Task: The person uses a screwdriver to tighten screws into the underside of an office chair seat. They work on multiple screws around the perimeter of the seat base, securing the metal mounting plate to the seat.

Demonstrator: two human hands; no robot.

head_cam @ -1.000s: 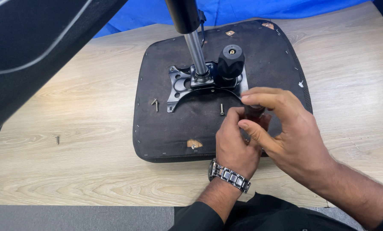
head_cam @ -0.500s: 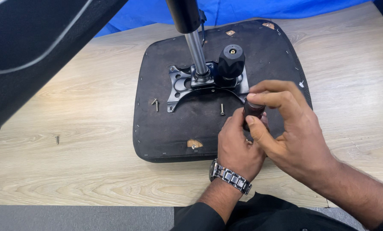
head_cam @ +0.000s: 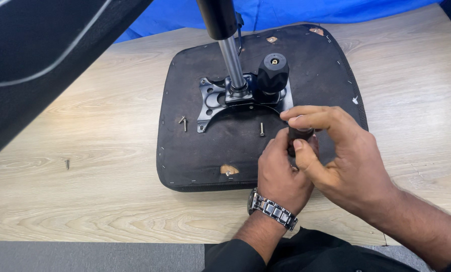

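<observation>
An upturned black chair seat [head_cam: 195, 151] lies on a wooden table. A black metal mounting plate [head_cam: 213, 98] sits on it, with a steel gas-lift column [head_cam: 231, 58] standing in the middle and a black round knob [head_cam: 273, 73] beside it. My left hand [head_cam: 281, 174], with a metal wristwatch, and my right hand [head_cam: 336, 151] both close around a small dark cylindrical tool handle [head_cam: 299, 135] at the plate's near right corner. The tool's tip is hidden by my fingers. A loose screw [head_cam: 261, 129] lies just left of my hands.
Two more screws [head_cam: 183, 122] lie on the seat's left part, and one screw [head_cam: 67, 163] rests on the table [head_cam: 84, 131] at the left. A black chair back [head_cam: 39, 55] fills the upper left. Blue cloth [head_cam: 306, 10] lies behind the seat.
My right hand's fingers have shifted around the tool handle, turning it slightly. Both hands stay at the same spot on the seat.
</observation>
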